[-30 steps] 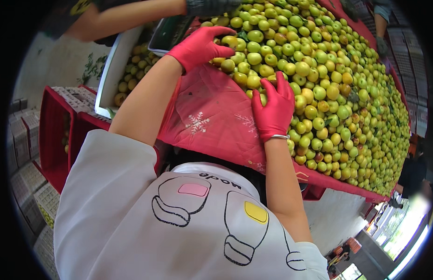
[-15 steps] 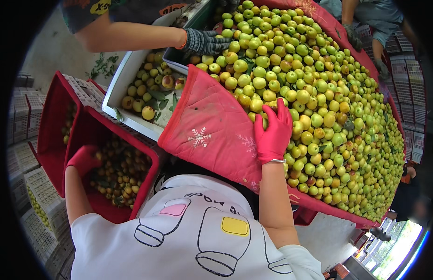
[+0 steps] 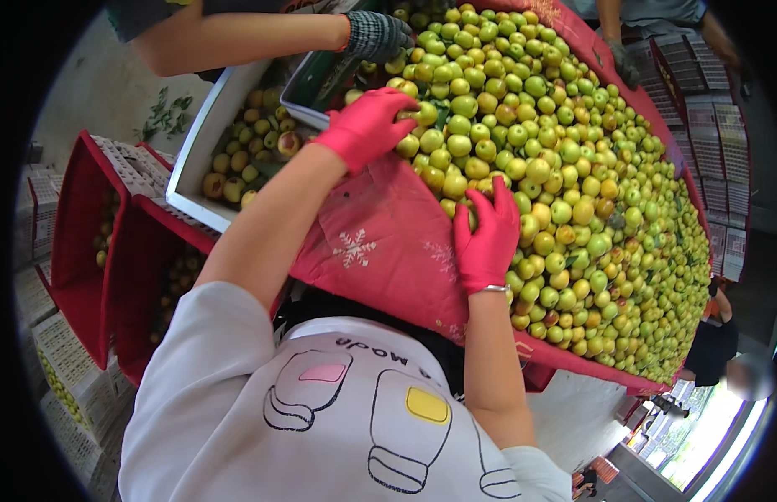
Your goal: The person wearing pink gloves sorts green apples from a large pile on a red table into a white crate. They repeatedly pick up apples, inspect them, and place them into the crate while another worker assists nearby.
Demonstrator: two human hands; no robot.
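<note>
My red-gloved left hand (image 3: 373,125) reaches onto the near-left edge of a heap of yellow-green fruit (image 3: 556,167), fingers apart and curved over the fruit. My red-gloved right hand (image 3: 487,234), a bracelet at its wrist, is lower on the heap, thumb and fingertips curled round a fruit at its edge. A red quilted cloth (image 3: 355,247) with snowflake prints lies between my arms.
A white tray (image 3: 193,146) and green crate (image 3: 321,79) border the heap's left. Red bins (image 3: 87,251) hold fruit beside stacked crates (image 3: 53,368). A co-worker's grey-gloved hand (image 3: 376,35) is at upper left; other workers (image 3: 623,63) stand right.
My left hand went down into the left red bin half a second ago and is now back up at the heap. My right hand stays at the heap. The co-worker's gloved hand has moved.
</note>
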